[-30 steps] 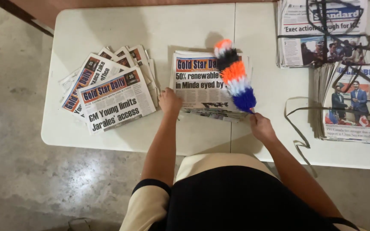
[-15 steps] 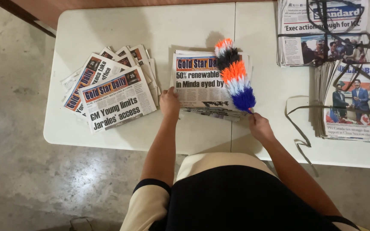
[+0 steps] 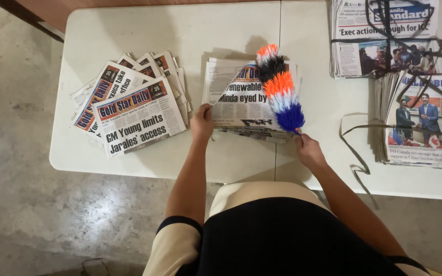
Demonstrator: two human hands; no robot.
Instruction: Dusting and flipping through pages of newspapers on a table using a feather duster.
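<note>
White table (image 3: 129, 30) bears fanned newspapers (image 3: 131, 105); left hand (image 3: 202, 121) pinches top paper (image 3: 244, 99), right hand (image 3: 309, 149) clasps duster (image 3: 280, 87).

A duster (image 3: 279, 88) banded orange, black, white and blue lies over black-and-white newspapers (image 3: 241, 99) on a white table (image 3: 129, 30).

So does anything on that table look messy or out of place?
A few things. The top newspaper of the middle stack is lifted and skewed at its corner by the left hand. The pile on the left is fanned out unevenly. Loose black straps trail off the right-hand bundles past the table edge.
</note>
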